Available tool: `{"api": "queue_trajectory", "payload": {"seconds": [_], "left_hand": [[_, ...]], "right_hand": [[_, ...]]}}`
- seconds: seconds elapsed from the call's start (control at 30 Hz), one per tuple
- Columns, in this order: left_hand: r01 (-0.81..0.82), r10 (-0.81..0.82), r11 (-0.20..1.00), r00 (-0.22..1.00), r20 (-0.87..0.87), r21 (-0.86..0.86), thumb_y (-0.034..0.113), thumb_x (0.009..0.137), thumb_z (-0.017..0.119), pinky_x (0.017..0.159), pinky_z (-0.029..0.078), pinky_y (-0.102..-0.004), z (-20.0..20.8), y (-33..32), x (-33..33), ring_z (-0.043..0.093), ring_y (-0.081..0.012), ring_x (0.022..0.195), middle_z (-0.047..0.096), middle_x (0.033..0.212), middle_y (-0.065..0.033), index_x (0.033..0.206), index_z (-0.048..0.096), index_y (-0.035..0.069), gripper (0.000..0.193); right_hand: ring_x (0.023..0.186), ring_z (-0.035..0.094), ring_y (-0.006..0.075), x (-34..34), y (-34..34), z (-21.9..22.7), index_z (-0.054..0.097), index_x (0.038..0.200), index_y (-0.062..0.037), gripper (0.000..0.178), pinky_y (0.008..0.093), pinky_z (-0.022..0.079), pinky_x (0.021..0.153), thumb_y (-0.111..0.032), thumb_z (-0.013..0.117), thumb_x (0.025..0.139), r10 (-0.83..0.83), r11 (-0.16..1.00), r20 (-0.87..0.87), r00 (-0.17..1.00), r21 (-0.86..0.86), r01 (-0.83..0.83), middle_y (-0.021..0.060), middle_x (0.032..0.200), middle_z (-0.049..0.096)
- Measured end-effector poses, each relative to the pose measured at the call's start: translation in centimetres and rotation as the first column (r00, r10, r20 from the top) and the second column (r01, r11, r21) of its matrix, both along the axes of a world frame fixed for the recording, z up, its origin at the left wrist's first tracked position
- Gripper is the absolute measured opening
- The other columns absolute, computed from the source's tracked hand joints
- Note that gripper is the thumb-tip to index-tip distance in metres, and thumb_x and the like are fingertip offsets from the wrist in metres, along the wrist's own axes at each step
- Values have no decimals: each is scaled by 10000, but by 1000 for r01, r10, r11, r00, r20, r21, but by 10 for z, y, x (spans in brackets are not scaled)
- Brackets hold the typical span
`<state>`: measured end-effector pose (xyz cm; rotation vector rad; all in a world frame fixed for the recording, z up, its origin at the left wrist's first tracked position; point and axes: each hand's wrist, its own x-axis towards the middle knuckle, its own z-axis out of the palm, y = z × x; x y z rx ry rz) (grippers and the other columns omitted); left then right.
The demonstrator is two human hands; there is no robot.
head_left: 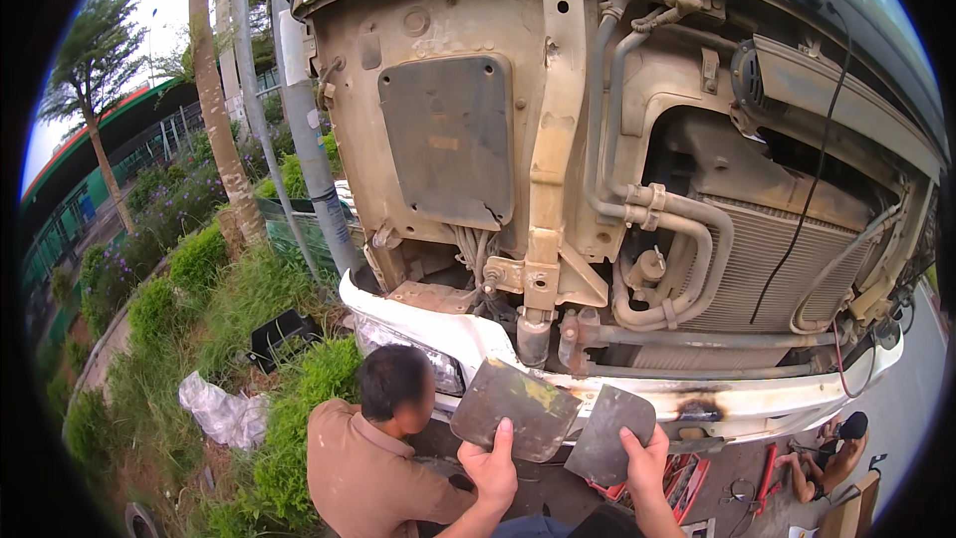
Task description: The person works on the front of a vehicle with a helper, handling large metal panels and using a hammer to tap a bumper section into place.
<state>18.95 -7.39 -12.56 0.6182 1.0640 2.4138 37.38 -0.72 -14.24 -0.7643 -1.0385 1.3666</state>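
My left hand (490,470) grips the lower edge of a flat dark-grey plate (516,401) with rounded corners and a yellowish worn patch, thumb on its face. A second dark-grey plate (605,428), of like look, is pinched along its right side by my right hand (647,466). The plates are tilted, side by side, a small gap between them. Both are in front of the white bumper (588,385) of a large vehicle with its front open. Above, a larger dark cover plate (446,139) sits on the dusty tan front panel (349,15).
At the right of the opening are grey pipes (719,239) and a radiator (777,269); a black cable (823,154) hangs there. A person in a brown shirt (373,468) is close at my left. Another person (841,463) crouches at the right, near a red tool tray (687,483).
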Motion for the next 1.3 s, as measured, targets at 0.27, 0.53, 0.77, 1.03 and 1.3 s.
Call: {"api": "queue_trajectory", "payload": {"seconds": [0.27,0.53,0.77,1.03,1.3], "left_hand": [[23,-31,997,992,-120,-71,15,914,648,791,478,-244,-3,3,11,600,-92,868,682,990,-43,1064,661,-41,161],[52,-59,997,990,-126,-57,20,924,626,811,474,-266,1,10,17,600,-106,881,680,1005,-55,1070,646,-45,160],[39,-54,997,971,-234,-70,6,915,630,812,469,-256,-4,12,25,592,-102,883,678,1006,-57,1053,655,-50,151],[62,-75,996,966,-247,-63,-21,911,608,830,474,-274,-3,14,30,606,-121,915,677,1034,-76,1075,650,-55,173],[85,-96,995,953,-287,-51,-36,902,607,846,480,-285,3,17,38,617,-139,932,679,1053,-94,1106,648,-61,210]], "right_hand": [[939,619,123,-8,-6,0,612,1144,7,250,287,483,860,-13,623,895,-25,1000,38,999,-15,26,52,1053,676],[963,612,118,-3,-5,7,599,1179,15,280,279,476,875,9,617,900,-80,997,-35,996,-19,79,59,1078,671],[979,610,117,-4,-6,-3,594,1183,14,286,279,472,887,7,619,899,-108,993,-108,988,-67,101,58,1081,671],[988,613,119,-2,-6,3,580,1199,18,297,280,472,897,9,608,904,-111,994,-83,990,-13,110,59,1100,666],[1002,610,120,2,-8,19,571,1214,22,307,280,472,904,6,602,908,-113,993,-95,989,9,114,60,1115,659]]}}
